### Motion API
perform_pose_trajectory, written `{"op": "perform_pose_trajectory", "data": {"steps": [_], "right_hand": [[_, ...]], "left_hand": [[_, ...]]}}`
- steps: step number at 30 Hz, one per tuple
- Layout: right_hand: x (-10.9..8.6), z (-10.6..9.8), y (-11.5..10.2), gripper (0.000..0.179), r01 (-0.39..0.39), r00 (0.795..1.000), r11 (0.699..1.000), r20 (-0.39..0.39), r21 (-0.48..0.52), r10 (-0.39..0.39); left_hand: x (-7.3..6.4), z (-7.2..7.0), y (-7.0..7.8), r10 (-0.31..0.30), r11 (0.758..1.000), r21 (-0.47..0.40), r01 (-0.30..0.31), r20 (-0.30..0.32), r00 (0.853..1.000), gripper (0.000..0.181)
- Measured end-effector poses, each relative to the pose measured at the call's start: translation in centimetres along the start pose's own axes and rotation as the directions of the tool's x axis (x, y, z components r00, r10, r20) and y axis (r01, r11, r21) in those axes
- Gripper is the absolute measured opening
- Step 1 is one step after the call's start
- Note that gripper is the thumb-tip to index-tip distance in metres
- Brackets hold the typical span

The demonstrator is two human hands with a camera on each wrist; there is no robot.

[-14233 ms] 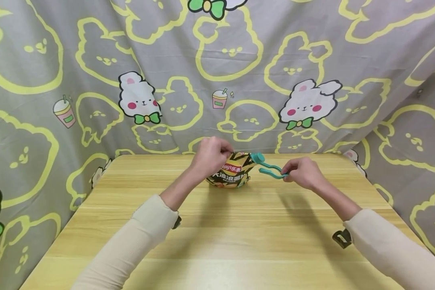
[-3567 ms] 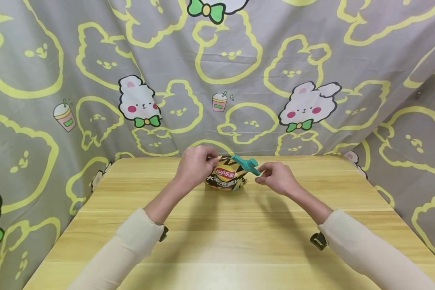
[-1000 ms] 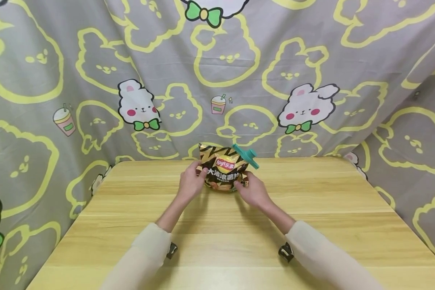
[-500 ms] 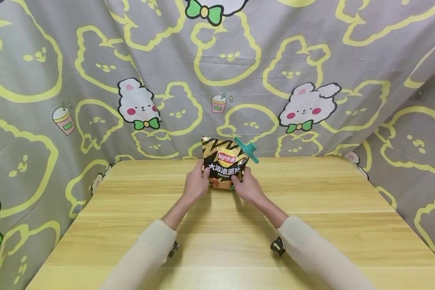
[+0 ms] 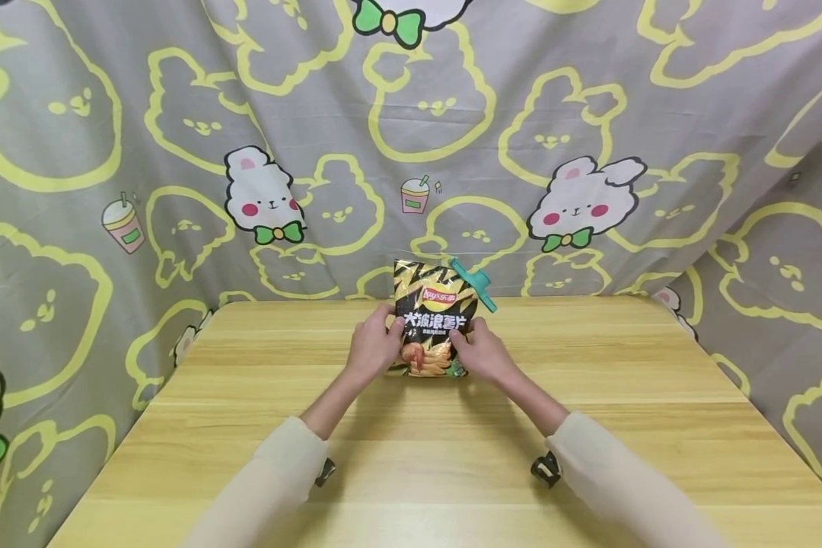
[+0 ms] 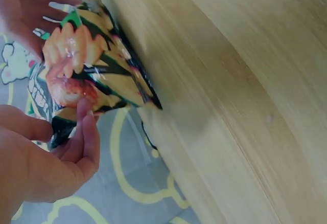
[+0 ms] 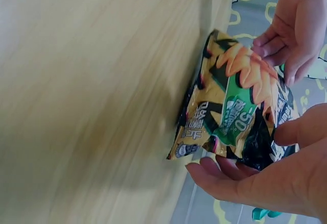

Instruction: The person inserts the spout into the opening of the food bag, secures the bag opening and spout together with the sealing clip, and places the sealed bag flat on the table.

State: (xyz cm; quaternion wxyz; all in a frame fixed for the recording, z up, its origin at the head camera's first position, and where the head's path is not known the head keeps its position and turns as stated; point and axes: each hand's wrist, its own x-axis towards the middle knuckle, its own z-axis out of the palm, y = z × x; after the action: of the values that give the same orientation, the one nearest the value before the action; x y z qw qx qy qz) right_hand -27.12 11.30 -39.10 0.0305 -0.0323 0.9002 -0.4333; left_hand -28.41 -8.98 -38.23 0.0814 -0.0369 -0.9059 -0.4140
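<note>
A black and gold Lay's potato chip bag (image 5: 433,316) is held upright at the far middle of the table, its printed front facing the head camera. Across its upper right corner sits a teal bag clip (image 5: 476,285) with a round capped spout, closed at a slant. My left hand (image 5: 373,344) pinches the bag's left side, thumb in front. On the opposite side my right hand (image 5: 485,352) grips the bag with its thumb on the front and fingers behind. In the right wrist view the bag's lower end (image 7: 230,98) is close to the tabletop, and part of the clip (image 7: 263,214) peeks out below the hand.
The light wooden table (image 5: 411,472) spreads out on all sides of the hands. Right behind its far edge hangs a grey curtain (image 5: 342,114) with yellow outlines and rabbit prints, which also runs down both sides.
Earlier the clip hung open in my right hand, then lay closed over the bag's corner. Both hands moved to the bag's sides. In the last half second the bag shifted right and straightened up.
</note>
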Motion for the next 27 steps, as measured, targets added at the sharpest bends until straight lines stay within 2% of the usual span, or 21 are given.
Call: {"op": "perform_pose_trajectory", "data": {"steps": [7,12,19,27], "right_hand": [[-0.4,-1.6,0.9,0.058,-0.032,0.996,0.999,0.087,0.002,0.032],[-0.7,-2.4,1.7,0.056,-0.044,0.993,0.999,0.109,0.004,0.043],[-1.2,-2.9,2.2,0.055,-0.036,0.994,0.999,0.107,-0.017,0.038],[-1.7,-3.2,2.9,0.054,-0.040,0.992,0.999,0.119,-0.013,0.041]], "left_hand": [[-0.9,0.4,0.7,-0.032,0.997,-0.065,0.039,0.109,0.994,0.033],[-1.3,0.9,1.1,-0.064,0.996,-0.048,0.072,0.155,0.986,0.037],[-1.6,1.4,0.9,-0.022,0.997,-0.066,0.034,0.178,0.984,0.037],[-1.8,1.9,0.3,0.014,1.000,-0.019,-0.011,0.169,0.985,0.037]]}}
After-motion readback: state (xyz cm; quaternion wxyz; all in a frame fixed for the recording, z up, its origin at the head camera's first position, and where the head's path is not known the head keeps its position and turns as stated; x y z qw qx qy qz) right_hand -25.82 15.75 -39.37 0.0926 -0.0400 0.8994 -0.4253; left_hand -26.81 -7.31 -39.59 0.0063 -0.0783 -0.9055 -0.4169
